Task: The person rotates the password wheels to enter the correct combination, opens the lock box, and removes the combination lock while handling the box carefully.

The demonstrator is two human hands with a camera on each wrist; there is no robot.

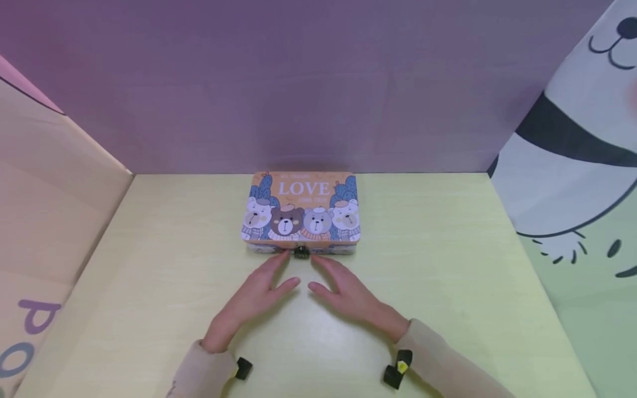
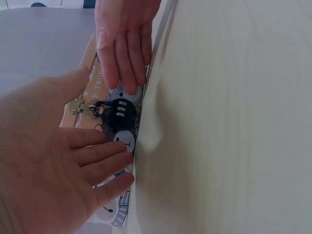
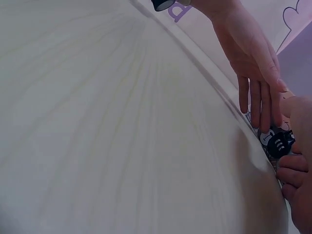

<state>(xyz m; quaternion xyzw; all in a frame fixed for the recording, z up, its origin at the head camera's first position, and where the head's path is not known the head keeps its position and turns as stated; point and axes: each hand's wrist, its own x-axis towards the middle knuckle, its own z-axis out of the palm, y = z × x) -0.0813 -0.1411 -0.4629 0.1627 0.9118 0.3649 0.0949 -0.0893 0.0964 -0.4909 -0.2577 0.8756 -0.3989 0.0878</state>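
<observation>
The LOVE bear tin (image 1: 301, 207) sits mid-frame on the surface (image 1: 423, 232), its black combination padlock (image 2: 122, 113) at the front. The left hand (image 1: 260, 290) and right hand (image 1: 348, 290) have straight fingers, holding nothing; a hard tug on the padlock could make the tin slide

A pale table (image 1: 438, 249) carries one bear-printed box (image 1: 301, 213) near its far edge.

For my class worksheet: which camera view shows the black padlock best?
Left wrist: the black padlock looks large, its number dials plainly visible. Head shows it small; right wrist, small near the right edge.
</observation>
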